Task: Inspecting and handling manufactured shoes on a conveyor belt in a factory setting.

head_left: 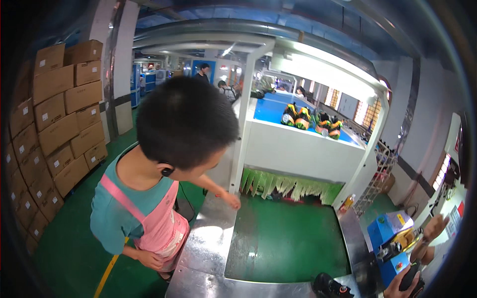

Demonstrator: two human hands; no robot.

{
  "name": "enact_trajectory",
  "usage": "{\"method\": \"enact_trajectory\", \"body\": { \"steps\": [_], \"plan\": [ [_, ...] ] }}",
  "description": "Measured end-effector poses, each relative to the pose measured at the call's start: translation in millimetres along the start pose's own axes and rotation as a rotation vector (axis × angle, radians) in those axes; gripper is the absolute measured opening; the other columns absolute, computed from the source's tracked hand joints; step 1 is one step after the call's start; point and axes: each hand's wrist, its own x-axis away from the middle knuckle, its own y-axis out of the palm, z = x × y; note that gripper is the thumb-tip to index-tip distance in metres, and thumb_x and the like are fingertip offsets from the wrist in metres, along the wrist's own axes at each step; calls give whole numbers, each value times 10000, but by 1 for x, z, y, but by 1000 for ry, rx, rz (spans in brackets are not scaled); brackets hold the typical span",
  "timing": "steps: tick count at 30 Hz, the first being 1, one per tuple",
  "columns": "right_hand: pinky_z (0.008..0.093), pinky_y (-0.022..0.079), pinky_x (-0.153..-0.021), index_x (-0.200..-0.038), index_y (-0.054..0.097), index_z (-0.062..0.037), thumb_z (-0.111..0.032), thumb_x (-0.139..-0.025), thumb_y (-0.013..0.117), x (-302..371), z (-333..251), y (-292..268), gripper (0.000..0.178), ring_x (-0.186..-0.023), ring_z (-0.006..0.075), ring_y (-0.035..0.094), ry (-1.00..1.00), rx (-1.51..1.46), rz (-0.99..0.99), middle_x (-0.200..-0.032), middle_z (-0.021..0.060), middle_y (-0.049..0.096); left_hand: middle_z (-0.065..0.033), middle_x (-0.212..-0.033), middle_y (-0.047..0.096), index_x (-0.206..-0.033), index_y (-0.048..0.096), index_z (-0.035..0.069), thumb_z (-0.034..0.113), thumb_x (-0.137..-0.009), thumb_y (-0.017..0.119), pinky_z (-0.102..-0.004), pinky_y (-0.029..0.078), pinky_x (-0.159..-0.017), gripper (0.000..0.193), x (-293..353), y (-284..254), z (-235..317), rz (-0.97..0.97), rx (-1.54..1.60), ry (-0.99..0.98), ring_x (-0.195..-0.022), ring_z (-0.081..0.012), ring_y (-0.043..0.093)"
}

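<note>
Low at the right, my left hand point(396, 286) comes in from the lower edge. Its fingers are closed around a black shoe point(410, 277), which the picture's rim partly cuts off. I cannot see my right hand. Another black shoe point(330, 286) with a small reddish patch rests on the metal ledge point(271, 289), at the near end of the green belt point(285, 238). Across the belt's left side, a person in a teal shirt and pink apron point(156, 223) leans over, one hand point(231, 200) at the metal edge.
Ragged green strips point(293, 185) hang over the machine's opening. Several black, orange and green shoes point(303, 119) stand on the blue upper belt point(278, 102). A blue machine point(387, 228) is at right, beside another person's bent arm point(422, 247). Cartons point(59, 134) are stacked at left.
</note>
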Motion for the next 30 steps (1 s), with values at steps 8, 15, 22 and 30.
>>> {"method": "enact_trajectory", "body": {
  "steps": [8,15,22,30],
  "plan": [
    [429,528,-750,-873,708,-31,-311,-760,644,1,5,6,308,-853,358,660,26,-139,29,-905,217,678,-282,-967,640,-1099,581,-53,232,-778,578,-489,494,-787,429,9,-4,5,34,8,77,-898,-429,618],
    [435,515,-787,-902,709,-53,-375,-775,578,-23,25,23,370,-887,369,648,26,50,-59,-933,195,678,-306,-1062,607,-1159,529,-76,240,-825,552,-480,474,-852,461,7,-38,28,-128,15,35,-1002,-443,576],
    [431,505,-835,-938,712,-78,-444,-789,512,-32,28,24,444,-929,373,637,14,141,-113,-976,172,679,-298,-1192,532,-1262,442,-49,301,-876,518,-487,423,-923,527,6,-30,19,-162,27,-27,-1089,-446,517],
    [432,502,-860,-952,712,-76,-466,-782,523,-34,31,29,465,-951,372,635,40,118,-116,-996,171,677,-287,-1178,527,-1235,448,-26,316,-888,511,-491,404,-933,490,-8,-4,-7,-181,61,-69,-1100,-435,497]
  ]
}}
